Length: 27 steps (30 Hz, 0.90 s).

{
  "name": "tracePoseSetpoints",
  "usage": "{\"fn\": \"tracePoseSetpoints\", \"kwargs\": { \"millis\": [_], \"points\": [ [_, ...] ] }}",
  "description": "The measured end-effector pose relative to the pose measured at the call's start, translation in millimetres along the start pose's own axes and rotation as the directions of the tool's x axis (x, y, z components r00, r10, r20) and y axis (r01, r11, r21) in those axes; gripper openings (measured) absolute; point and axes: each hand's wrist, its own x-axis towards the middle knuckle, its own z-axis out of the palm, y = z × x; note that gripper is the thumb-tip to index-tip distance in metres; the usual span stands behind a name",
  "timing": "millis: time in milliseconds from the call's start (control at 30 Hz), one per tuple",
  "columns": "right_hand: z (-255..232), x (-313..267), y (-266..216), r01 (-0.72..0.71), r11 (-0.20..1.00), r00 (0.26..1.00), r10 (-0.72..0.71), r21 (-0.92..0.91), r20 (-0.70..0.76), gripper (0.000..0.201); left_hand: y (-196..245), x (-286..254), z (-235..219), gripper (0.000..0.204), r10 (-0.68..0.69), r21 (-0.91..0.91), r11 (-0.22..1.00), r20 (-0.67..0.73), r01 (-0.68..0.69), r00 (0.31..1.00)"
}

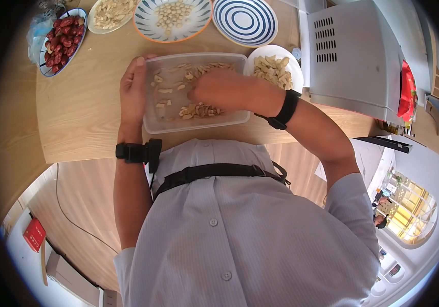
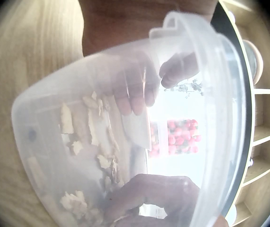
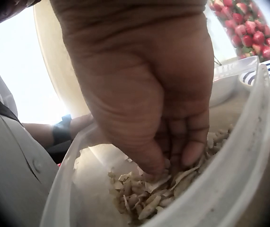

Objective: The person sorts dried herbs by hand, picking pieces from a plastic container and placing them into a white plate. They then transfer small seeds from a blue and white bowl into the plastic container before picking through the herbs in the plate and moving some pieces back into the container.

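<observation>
A clear plastic container (image 1: 157,122) sits near the table's front edge, with dried pale slices (image 1: 199,111) scattered and heaped inside. My left hand (image 1: 133,94) holds its left end, thumb up by the rim. Through the see-through wall (image 2: 45,111) the left wrist view shows more slices and fingers. Inside the container, my right hand (image 1: 224,89) reaches down over the slices, slightly blurred. The right wrist view shows that hand (image 3: 135,85) with thumb and fingers bent together, pinching at the slices (image 3: 149,201); its fingertips are partly buried among them.
Red dates (image 1: 66,43) fill a plate at the far left. Along the back stand a plate of pale slices (image 1: 112,13), a plate with small round pale pieces (image 1: 171,15) and a blue-ringed plate (image 1: 245,20). A bowl of thicker slices (image 1: 272,71) and a grey appliance (image 1: 352,56) are at right.
</observation>
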Motion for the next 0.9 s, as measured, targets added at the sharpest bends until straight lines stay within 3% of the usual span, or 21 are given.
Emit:
{"fn": "tracePoseSetpoints", "kwargs": {
  "millis": [133,233,433,700,800,900],
  "points": [
    [-5.2,0.6,1.0,-0.093,0.994,0.995,0.090,0.052,0.043,0.017,1.8,-0.2,1.1,0.042,-0.003,0.016,1.000,0.000,0.003,1.000],
    [9.2,-0.2,16.1,-0.025,0.973,0.991,0.054,0.230,-0.120,0.013,0.9,0.0,-0.1,0.042,0.002,0.009,1.000,0.017,-0.002,1.000],
    [1.0,-4.0,21.9,-0.089,0.898,0.993,0.111,0.432,-0.027,0.015,2.6,-1.0,2.6,0.042,0.015,-0.020,1.000,-0.008,-0.015,1.000],
    [-25.6,-21.5,6.5,-0.106,0.775,0.966,0.229,0.623,-0.120,0.015,-3.4,1.3,-2.8,0.043,-0.002,0.009,1.000,0.016,0.002,1.000],
    [-47.6,-44.5,-6.9,-0.081,0.720,0.916,0.327,0.689,-0.234,0.016,-6.8,2.3,-4.4,0.042,-0.003,0.021,1.000,0.011,0.003,1.000],
    [-52.6,-83.0,-4.0,-0.061,0.617,0.809,0.492,0.785,-0.323,0.014,-9.3,4.1,-6.4,0.041,0.001,0.040,0.999,-0.002,-0.001,1.000]
  ]
}}
